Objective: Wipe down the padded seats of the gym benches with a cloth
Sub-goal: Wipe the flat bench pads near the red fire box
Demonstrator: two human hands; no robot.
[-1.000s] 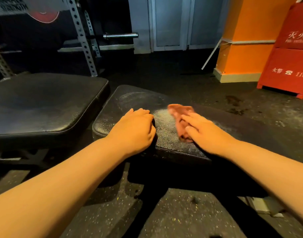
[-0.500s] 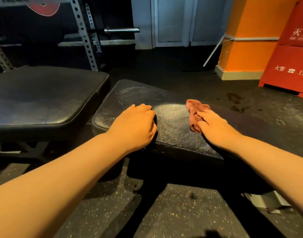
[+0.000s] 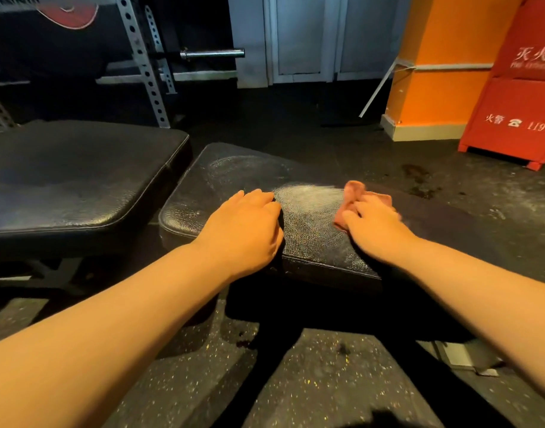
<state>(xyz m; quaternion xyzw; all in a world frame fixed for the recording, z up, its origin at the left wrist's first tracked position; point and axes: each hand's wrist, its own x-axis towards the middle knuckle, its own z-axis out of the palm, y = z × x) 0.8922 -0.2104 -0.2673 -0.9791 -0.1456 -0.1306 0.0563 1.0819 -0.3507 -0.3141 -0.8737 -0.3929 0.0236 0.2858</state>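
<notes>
The padded seat (image 3: 311, 236) I'm working on is running away from me and off to my right — its long axis is stretching that way, with the unwiped length lying beyond my right hand. A second padded seat (image 3: 79, 180) is sitting just beside it on my left. My left hand (image 3: 243, 230) is resting on the near pad, fingers loosely bent, holding nothing. My right hand (image 3: 373, 223) is pressing the pink cloth (image 3: 354, 193) flat against the pad, fingers laid over it. The hands are staying apart — a shiny patch between them. I'm judging the right one nearer the remaining stretch.
</notes>
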